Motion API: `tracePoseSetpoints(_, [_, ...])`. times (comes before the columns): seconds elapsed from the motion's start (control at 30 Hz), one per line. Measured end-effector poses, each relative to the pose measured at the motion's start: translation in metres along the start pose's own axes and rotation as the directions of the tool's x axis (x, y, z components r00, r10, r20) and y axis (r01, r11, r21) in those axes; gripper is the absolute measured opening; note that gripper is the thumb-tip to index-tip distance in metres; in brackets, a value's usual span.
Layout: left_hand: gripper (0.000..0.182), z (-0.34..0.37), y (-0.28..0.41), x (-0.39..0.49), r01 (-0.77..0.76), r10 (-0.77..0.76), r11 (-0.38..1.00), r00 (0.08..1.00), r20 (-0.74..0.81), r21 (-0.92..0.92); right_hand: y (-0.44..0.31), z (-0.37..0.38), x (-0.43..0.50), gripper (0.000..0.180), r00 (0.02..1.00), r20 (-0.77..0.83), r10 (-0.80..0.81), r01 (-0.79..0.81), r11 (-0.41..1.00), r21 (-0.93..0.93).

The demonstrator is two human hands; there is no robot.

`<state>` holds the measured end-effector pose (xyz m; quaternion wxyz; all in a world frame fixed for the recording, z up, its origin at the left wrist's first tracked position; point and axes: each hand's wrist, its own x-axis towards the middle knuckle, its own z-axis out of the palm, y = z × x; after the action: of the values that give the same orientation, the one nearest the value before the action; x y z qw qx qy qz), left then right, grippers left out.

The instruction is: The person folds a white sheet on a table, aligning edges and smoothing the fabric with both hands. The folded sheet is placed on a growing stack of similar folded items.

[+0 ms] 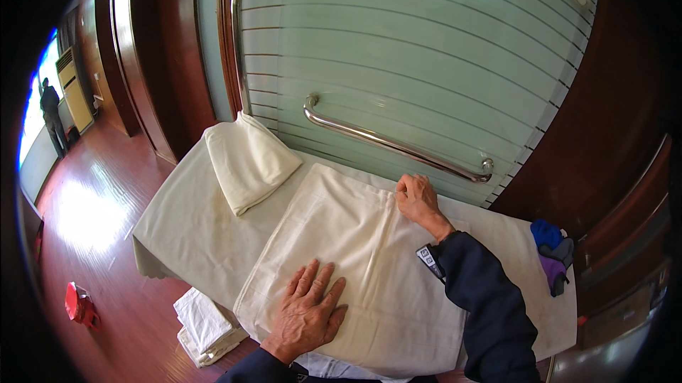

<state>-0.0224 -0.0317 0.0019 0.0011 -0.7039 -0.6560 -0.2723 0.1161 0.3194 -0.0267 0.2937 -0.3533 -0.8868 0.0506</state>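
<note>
A large off-white cloth (330, 212) lies spread before me, with a folded band running lengthwise across it. My left hand (309, 308) rests palm down on the near part of this cloth, fingers spread. At the far edge, my right hand (418, 199) pinches the cloth's hem beside the band; its fingertips are partly hidden. Beneath is a table draped in a white tablecloth (181, 234), stained in one spot. Beyond my left hand, at the far left of the table, sits a folded cream cloth (250, 164).
A glass door (426, 63) with metal handles (394, 142) stands just behind the table. Blue, grey and purple fabric items (554, 255) lie at the table's right end. Folded white cloths (208, 324) are low at left, near a red object (81, 305) on the floor. A person (52, 114) stands far left.
</note>
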Motion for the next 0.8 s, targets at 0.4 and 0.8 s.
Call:
tracePoseSetpoints(0.4, [0.049, 0.002, 0.001, -0.001, 0.000, 0.000, 1.000, 1.000, -0.003, 0.030, -0.047, -0.012, -0.047, 0.032, 0.980, 0.106, -0.165, 0.165, 0.986, 0.009])
tracePoseSetpoints(0.8, [0.063, -0.003, 0.013, 0.034, -0.067, 0.072, 0.997, 0.992, 0.100, -0.049, -0.034, -0.001, -0.062, 0.037, 0.991, 0.050, -0.126, 0.110, 0.963, 0.246])
